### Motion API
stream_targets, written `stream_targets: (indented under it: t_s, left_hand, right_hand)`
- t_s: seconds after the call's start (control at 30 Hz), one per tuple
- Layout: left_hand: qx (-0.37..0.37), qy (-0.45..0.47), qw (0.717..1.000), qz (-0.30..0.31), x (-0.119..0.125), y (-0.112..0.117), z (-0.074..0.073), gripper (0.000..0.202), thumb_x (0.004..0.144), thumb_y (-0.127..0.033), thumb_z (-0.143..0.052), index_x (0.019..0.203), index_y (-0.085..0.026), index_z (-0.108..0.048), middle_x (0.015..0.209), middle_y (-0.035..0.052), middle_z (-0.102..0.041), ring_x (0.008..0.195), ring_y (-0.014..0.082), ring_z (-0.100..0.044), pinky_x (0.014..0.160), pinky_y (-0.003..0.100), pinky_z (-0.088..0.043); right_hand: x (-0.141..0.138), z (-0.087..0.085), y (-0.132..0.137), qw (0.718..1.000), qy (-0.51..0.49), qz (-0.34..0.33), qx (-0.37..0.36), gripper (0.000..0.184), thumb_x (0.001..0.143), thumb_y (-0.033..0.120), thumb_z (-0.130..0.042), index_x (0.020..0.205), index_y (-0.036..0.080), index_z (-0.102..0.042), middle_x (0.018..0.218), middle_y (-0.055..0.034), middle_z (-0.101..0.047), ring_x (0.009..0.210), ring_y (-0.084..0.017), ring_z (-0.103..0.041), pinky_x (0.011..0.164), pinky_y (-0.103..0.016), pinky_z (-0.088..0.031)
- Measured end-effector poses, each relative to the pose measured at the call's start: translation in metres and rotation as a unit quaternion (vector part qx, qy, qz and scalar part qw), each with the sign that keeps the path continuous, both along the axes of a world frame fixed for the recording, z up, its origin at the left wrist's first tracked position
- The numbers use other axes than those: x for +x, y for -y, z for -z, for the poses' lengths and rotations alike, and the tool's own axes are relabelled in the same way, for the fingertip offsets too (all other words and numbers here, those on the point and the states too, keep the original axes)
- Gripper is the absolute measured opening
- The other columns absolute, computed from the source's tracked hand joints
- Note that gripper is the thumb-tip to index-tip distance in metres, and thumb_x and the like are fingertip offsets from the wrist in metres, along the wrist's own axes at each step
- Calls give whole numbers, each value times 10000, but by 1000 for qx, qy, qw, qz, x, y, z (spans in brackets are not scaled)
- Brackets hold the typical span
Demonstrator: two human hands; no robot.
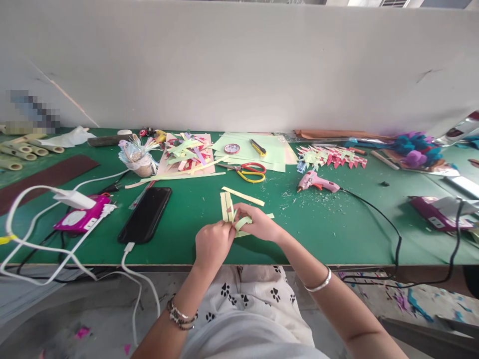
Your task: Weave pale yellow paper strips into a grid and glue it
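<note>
Pale yellow-green paper strips (226,205) are crossed and folded between my two hands, just above the front of the green table. My left hand (214,243) is closed, its fingers pinching the lower end of the strips. From the other side my right hand (258,223) grips a curled strip (244,222) between thumb and fingers. The exact fold under the fingertips is hidden. One loose paper strip (243,196) lies on the table just beyond my hands.
Beyond my hands lie scissors (251,172), a box cutter (258,147) and paper sheets (277,158). A pink glue gun (318,182) with a black cord rests at right. A phone (145,214), white cables and a magenta power strip (84,213) occupy the left.
</note>
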State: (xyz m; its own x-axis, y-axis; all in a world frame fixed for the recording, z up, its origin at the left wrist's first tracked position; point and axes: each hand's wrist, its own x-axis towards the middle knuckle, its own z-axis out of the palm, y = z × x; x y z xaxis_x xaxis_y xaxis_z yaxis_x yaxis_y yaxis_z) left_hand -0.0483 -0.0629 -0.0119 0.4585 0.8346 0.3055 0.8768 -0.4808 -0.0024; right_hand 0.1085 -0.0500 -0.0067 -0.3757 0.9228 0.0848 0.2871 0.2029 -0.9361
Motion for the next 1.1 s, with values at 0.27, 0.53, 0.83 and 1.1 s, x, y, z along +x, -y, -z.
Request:
stream_targets:
  t_s: [0.27, 0.53, 0.83, 1.1]
  left_hand:
    - [16, 18, 1000, -16, 1, 1, 2, 404, 879, -293, -417, 552, -175, -623, 523, 42, -612, 479, 165, -554, 437, 258, -168]
    - [19, 32, 999, -13, 1, 0, 3, 390, 876, -304, -435, 559, -179, -626, 528, 29, -617, 473, 159, -553, 432, 253, -152]
    - [35, 31, 999, 5, -2, -1, 6, 373, 869, -340, -472, 568, -183, -625, 519, 17, -611, 471, 164, -559, 426, 251, -164]
    - [43, 35, 998, 10, -2, -2, 8, 297, 832, -259, -516, 563, -192, -623, 528, 10, -621, 476, 171, -566, 434, 259, -181]
  right_hand:
    - [11, 5, 18, 969, -209, 60, -121, 403, 726, 149, -484, 1119, 238, -471, 956, -8, -514, 586, -56, -434, 561, -207, -409]
    - [8, 15, 29, 938, -308, 55, -147, 210, 743, 268, -637, 945, 210, -631, 936, -11, -617, 741, -89, -549, 732, -241, -457]
    - [-5, 13, 10, 954, -275, 79, -95, 232, 759, 353, -626, 891, 189, -529, 784, -11, -639, 700, -121, -634, 724, -307, -507]
    - [0, 17, 5, 982, -176, 71, 7, 154, 752, 333, -632, 736, 180, -645, 1019, -75, -589, 892, -152, -584, 724, -284, -488]
